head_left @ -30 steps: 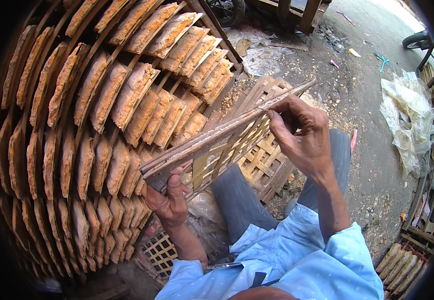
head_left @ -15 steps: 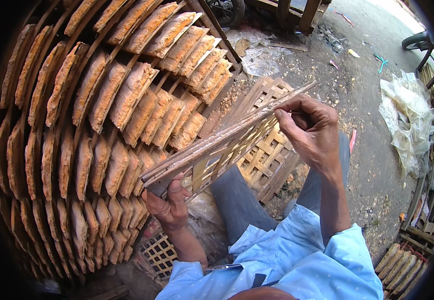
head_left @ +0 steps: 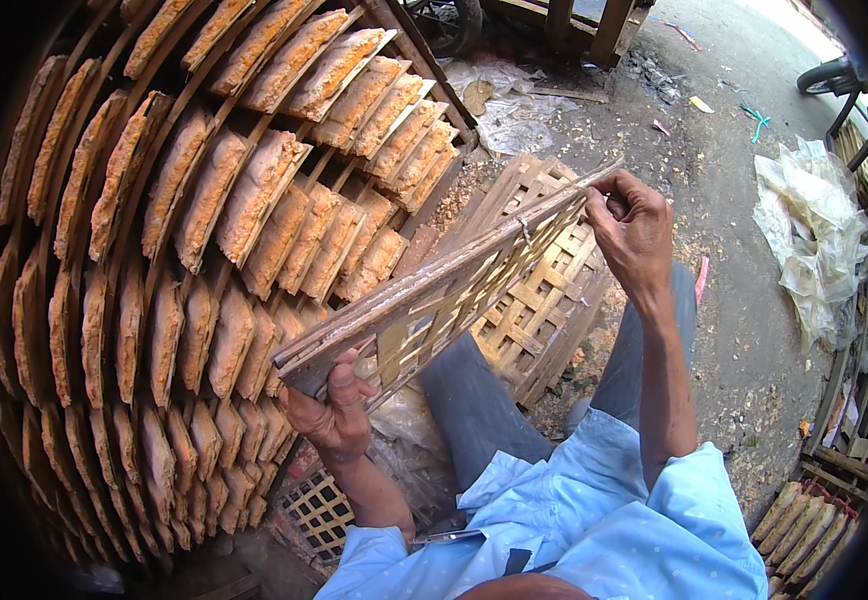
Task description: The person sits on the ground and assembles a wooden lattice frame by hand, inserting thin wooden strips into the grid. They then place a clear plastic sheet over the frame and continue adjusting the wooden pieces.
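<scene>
I hold a wooden-framed woven bamboo tray (head_left: 434, 275) tilted almost edge-on, its slatted side facing down to the right. My left hand (head_left: 334, 415) grips its near left corner, thumb against the frame. My right hand (head_left: 626, 235) is closed round its far right end, fingers pinched at the rail. A small pale strand hangs on the rail short of my right hand. Below it, a second lattice tray (head_left: 529, 315) lies on the ground in front of my knees. To my left, a tall rack (head_left: 424, 30) carries many thick slabs (head_left: 239, 345) with crumbly orange edges.
Crumpled clear plastic sheets (head_left: 814, 235) lie on the gritty ground at right, with more behind the trays. Another lattice piece (head_left: 319, 505) lies by my left forearm. More slabs (head_left: 804, 530) stand in a row at lower right. Wheels and wooden legs show at the back.
My right hand has moved outward along the rail toward the tray's far end, baring the pale strand. The left hand keeps its corner grip, and the tray has shifted slightly down and left.
</scene>
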`<action>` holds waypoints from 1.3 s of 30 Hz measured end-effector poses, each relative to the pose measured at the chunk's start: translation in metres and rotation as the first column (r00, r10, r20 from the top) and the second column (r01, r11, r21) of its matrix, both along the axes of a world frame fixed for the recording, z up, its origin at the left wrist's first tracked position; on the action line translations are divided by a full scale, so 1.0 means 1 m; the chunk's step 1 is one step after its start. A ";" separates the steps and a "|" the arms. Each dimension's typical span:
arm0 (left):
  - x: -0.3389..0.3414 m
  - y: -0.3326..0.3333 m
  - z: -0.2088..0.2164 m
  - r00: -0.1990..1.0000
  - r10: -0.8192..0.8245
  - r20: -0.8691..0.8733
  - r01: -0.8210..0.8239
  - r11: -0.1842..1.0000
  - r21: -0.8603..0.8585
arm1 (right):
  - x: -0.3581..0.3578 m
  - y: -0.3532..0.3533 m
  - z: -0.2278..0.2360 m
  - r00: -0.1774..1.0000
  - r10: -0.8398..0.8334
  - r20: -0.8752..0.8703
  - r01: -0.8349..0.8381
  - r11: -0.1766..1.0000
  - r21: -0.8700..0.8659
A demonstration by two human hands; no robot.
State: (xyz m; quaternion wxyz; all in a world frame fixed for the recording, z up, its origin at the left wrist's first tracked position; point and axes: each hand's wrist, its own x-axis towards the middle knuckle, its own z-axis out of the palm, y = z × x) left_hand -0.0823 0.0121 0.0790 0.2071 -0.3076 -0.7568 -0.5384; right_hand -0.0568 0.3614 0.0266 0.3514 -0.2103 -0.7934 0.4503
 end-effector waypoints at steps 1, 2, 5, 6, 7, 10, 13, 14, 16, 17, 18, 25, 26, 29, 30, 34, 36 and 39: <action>0.000 0.000 0.000 1.000 0.006 0.000 -0.006 1.000 -0.002 | 0.001 -0.002 0.002 0.999 0.044 -0.029 -0.045 0.998 -0.054; 0.001 0.000 -0.002 1.000 0.009 0.006 -0.009 1.000 0.013 | 0.004 -0.009 0.006 0.995 0.085 -0.052 -0.091 0.990 -0.104; 0.003 0.001 -0.001 1.000 0.013 0.027 -0.013 1.000 0.028 | 0.016 -0.030 0.031 0.969 0.235 -0.073 -0.242 0.964 -0.112; 0.002 0.000 0.000 0.999 0.015 0.034 -0.016 1.000 0.020 | 0.016 -0.031 0.035 0.967 0.255 -0.019 -0.256 0.966 -0.040; 0.002 0.000 0.000 0.999 0.014 0.038 -0.014 1.000 0.018 | 0.013 -0.025 0.028 0.985 0.171 0.014 -0.171 0.985 -0.011; 0.001 0.005 0.002 1.000 0.018 0.021 -0.019 1.000 0.020 | -0.002 0.004 0.005 0.999 0.026 0.046 -0.022 0.997 -0.081; 0.006 0.004 -0.003 0.999 0.038 0.028 -0.040 0.997 0.060 | 0.014 -0.012 0.016 0.980 0.175 -0.099 -0.190 0.968 -0.166; 0.007 0.003 -0.003 0.999 0.015 0.045 -0.018 0.997 0.070 | 0.017 -0.024 0.027 0.956 0.247 -0.156 -0.273 0.945 -0.179; 0.006 0.002 0.000 0.997 -0.034 0.064 0.028 0.994 0.102 | 0.017 -0.036 0.031 0.927 0.318 -0.198 -0.326 0.945 -0.011; 0.006 0.004 0.002 0.998 -0.015 0.053 0.011 0.996 0.083 | 0.015 -0.031 0.026 0.960 0.252 -0.119 -0.259 0.965 -0.043; 0.005 0.007 0.004 0.999 0.004 0.042 -0.007 0.998 0.065 | 0.013 -0.021 0.018 0.982 0.186 -0.037 -0.188 0.980 -0.070; 0.008 0.003 -0.003 1.000 0.016 0.017 -0.017 0.999 0.036 | 0.032 -0.040 0.046 0.940 0.312 -0.142 -0.329 0.936 -0.122; 0.008 0.004 -0.001 1.000 0.008 0.015 -0.009 0.999 0.036 | 0.032 -0.045 0.050 0.923 0.327 -0.202 -0.335 0.942 -0.007; 0.006 0.006 0.002 1.000 -0.011 0.012 0.011 0.999 0.038 | 0.023 -0.030 0.034 0.977 0.194 -0.087 -0.191 0.981 0.044; 0.005 0.006 0.001 1.000 -0.010 0.008 0.009 0.999 0.041 | 0.018 -0.015 0.022 0.990 0.135 -0.047 -0.134 0.991 0.012; 0.007 0.001 -0.004 1.000 0.012 0.008 -0.012 0.999 0.039 | 0.017 0.000 0.010 0.998 0.060 -0.013 -0.060 0.995 -0.078; 0.009 0.002 -0.005 1.000 0.029 0.004 -0.029 0.999 0.045 | 0.025 -0.024 0.029 0.971 0.193 -0.144 -0.205 0.976 -0.075; 0.007 0.002 -0.001 1.000 0.002 0.014 -0.003 0.999 0.036 | 0.017 -0.010 0.001 0.988 0.144 -0.051 -0.143 0.989 0.036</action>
